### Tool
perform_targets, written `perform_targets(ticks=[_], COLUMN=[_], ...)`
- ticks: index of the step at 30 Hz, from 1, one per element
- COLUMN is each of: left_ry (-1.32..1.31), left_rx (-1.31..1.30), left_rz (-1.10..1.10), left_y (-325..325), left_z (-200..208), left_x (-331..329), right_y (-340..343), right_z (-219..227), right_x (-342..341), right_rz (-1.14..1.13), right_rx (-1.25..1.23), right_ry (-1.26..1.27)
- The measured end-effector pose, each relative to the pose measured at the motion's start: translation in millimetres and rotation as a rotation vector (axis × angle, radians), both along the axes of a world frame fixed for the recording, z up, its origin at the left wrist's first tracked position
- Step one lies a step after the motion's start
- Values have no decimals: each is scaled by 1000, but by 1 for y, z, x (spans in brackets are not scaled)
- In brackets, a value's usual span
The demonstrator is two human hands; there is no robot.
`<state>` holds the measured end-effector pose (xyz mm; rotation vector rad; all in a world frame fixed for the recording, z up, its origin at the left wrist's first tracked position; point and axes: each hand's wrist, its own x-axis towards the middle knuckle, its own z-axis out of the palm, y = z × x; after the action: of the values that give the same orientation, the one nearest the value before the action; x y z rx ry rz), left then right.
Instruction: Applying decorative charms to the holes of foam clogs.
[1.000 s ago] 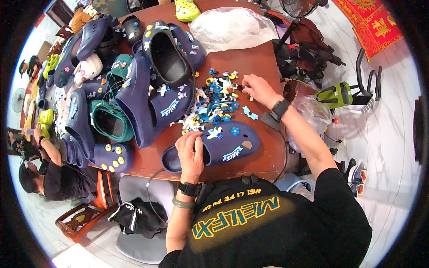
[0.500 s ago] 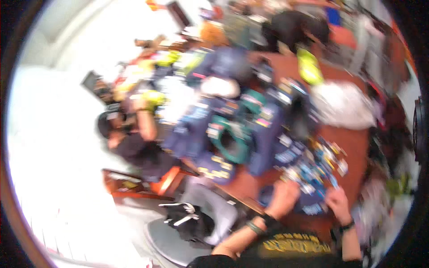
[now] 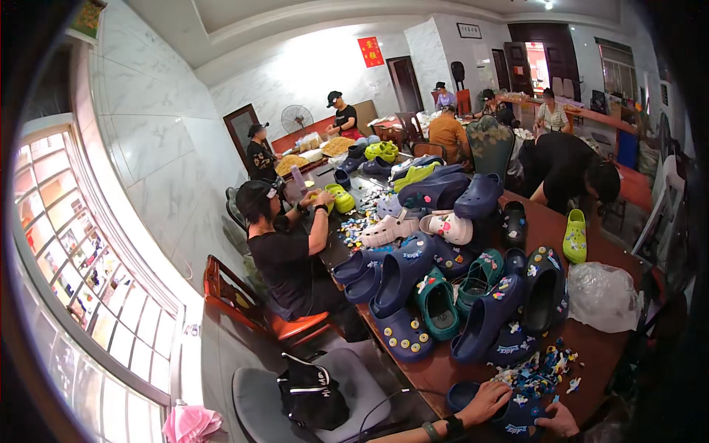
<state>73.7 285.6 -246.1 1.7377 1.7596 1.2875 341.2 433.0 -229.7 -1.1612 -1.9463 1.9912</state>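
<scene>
Head view, from where I stand

Navy clog [image 3: 521, 427], one: at the near edge of the brown table [image 3: 609, 269], heel to the left, toe to the right, charms on its upper; it lies closest to the worker, presumably so both hands can reach it

Left hand [image 3: 487, 399]: laid over the clog near its opening, fingers bent and close together, apparently to steady it; I cannot tell whether it pinches the rim

Right hand [image 3: 559, 421]: at the toe end, fingers curled, the gap narrow; whether a small piece sits between the tips I cannot tell

Loose charms [image 3: 538, 373], mixed colours: heaped straight on the tabletop just beyond the clog, in no tray, seemingly kept within short reach

Plastic bag [image 3: 605, 299], translucent, crumpled: on the table's right side; contents unreadable

Finished-looking clogs, stacked: black clog [image 3: 543, 295] and green clog [image 3: 437, 304], openings showing their insoles; leaning together, likely to save room

Grey chair [image 3: 255, 395]: its seat bears a black cloth item [image 3: 314, 396], contents, if any, hidden
</scene>
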Motion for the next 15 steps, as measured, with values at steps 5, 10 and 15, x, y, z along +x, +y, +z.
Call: perform_targets(ticks=[5, 10, 15], left_ry=[15, -35, -47], left_rx=[-1, -9, 80], left_rz=[-24, 19, 88], left_y=[-3, -5, -3], left_z=[0, 11, 25], left_x=[2, 8, 0], right_y=[-5, -7, -50], right_z=[34, -61, 20], right_x=[-11, 27, -9], right_rz=[51, -25, -207], right_rx=[63, 227, 95], right_ry=[-377, -32, 47])
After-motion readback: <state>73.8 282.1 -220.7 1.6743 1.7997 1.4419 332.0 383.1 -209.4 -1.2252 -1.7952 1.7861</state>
